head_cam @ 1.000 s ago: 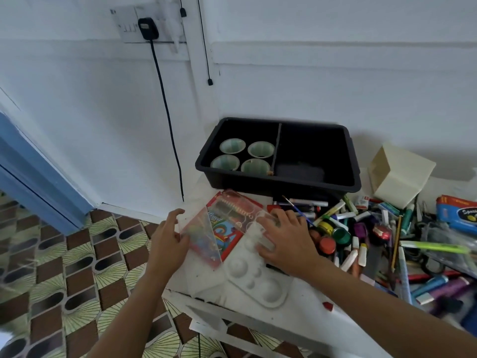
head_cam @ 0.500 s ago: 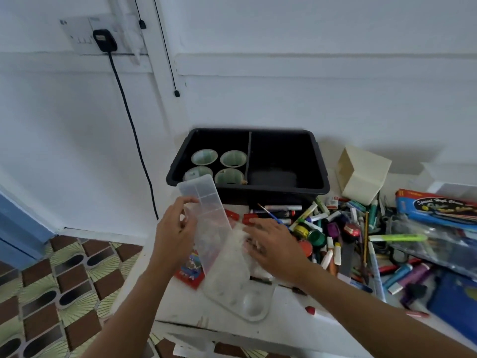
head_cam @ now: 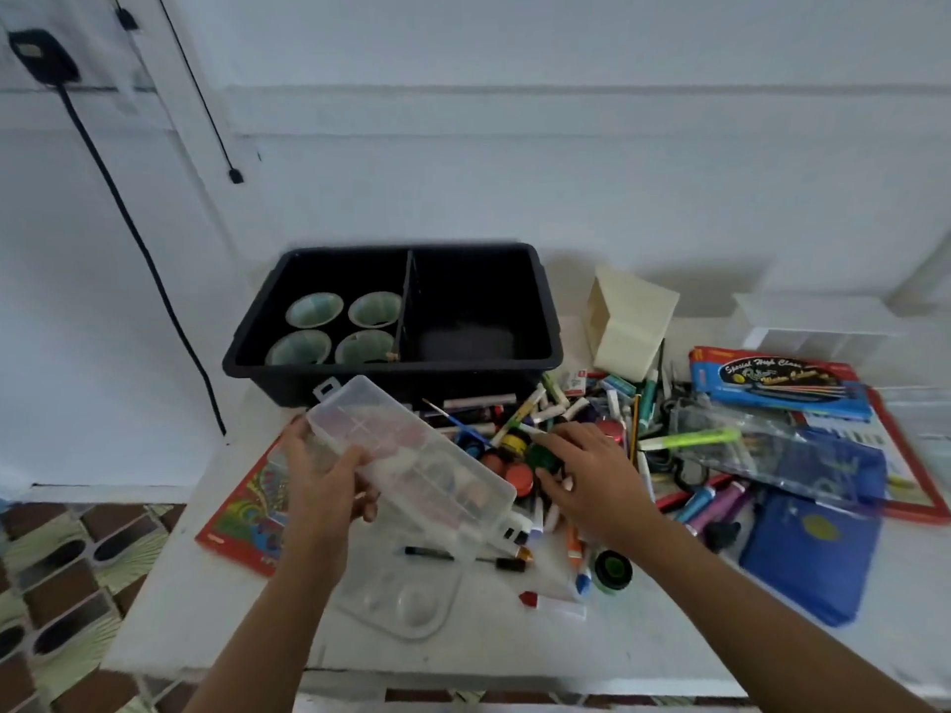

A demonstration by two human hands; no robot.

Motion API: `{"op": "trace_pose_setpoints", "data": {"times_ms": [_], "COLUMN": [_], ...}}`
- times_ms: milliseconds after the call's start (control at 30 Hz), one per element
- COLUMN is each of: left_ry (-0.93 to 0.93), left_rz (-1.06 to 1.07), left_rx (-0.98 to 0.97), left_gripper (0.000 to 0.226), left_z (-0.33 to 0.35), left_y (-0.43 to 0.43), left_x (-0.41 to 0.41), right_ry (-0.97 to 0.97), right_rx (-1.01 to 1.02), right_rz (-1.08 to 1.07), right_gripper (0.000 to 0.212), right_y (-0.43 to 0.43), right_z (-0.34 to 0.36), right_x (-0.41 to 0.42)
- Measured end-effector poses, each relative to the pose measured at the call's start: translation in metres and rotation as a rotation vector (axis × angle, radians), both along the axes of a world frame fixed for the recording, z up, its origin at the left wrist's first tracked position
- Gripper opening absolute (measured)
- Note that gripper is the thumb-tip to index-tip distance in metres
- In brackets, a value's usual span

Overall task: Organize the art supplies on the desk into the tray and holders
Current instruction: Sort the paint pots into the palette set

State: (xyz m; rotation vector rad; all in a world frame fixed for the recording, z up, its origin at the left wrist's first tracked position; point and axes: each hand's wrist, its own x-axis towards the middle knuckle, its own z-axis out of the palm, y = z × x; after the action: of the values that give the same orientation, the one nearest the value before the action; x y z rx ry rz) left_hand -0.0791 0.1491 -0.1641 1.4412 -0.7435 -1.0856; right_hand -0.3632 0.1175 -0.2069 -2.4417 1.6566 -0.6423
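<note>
While left hand [head_cam: 324, 486] grips a clear box [head_cam: 427, 455], fingers curled round it, right hand [head_cam: 592, 481], fingers spread, over paint pots [head_cam: 514, 444]

Black tray [head_cam: 545, 321], far centre, with four pale green cups [head_cam: 314, 308]; cream holder [head_cam: 630, 321] to its right. Colourless transparent box [head_cam: 411, 450], centre. White tabletop [head_cam: 489, 645]. Near left, red booklet [head_cam: 247, 512] with multicoloured swirls; near right, plain blue pouch [head_cam: 808, 558]. Floor tiles [head_cam: 51, 573]: brown ovals alternating with pale green rays.
</note>
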Motion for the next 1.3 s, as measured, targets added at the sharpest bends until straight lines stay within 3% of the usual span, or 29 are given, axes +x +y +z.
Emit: {"op": "trace_pose_setpoints", "data": {"times_ms": [100,233,367,500,667,800,933,1033,1167,1300], "left_ry": [0.046,0.076,0.114,0.187,0.314,0.462,0.452,0.400,0.403,0.438], "left_rz": [0.008,0.094,0.096,0.073,-0.007,-0.119,-0.144,-0.165,-0.088,0.018], "left_rx": [0.016,-0.032,-0.050,-0.038,0.019,0.071,0.069,0.054,0.048,0.077], "left_gripper": [0.061,0.031,0.030,0.039,0.071,0.048,0.035,0.039,0.047,0.048], "left_z": [-0.002,0.008,0.021,0.021,0.024,0.020,0.017,0.016,0.014,0.008], "left_y": [0.006,0.011,0.013,0.012,0.015,0.019,0.021,0.022,0.021,0.021], "left_x": [-0.008,-0.015,-0.024,-0.028,-0.033,-0.027,-0.022,-0.020,-0.023,-0.023], "right_ry": [-0.081,-0.517,-0.748,-0.663,-0.751,-0.748,-0.398,-0.291,-0.270,-0.390], "right_rx": [-0.013,0.066,0.263,0.200,0.101,0.161,0.064,0.075,0.032,-0.112], "right_rz": [0.005,-0.069,0.045,0.133,0.089,0.096,0.168,0.188,0.225,0.172], "right_gripper": [0.041,0.029,0.019,0.021,0.024,0.036,0.031,0.033,0.024,0.026], "right_y": [0.001,0.011,0.015,0.017,0.017,0.016,0.007,0.001,0.002,0.005], "right_z": [-0.001,0.022,0.046,0.049,0.054,0.064,0.056,0.048,0.040,0.040], "right_x": [-0.004,-0.005,-0.002,-0.002,-0.010,-0.015,-0.019,-0.022,-0.019,-0.016]}}
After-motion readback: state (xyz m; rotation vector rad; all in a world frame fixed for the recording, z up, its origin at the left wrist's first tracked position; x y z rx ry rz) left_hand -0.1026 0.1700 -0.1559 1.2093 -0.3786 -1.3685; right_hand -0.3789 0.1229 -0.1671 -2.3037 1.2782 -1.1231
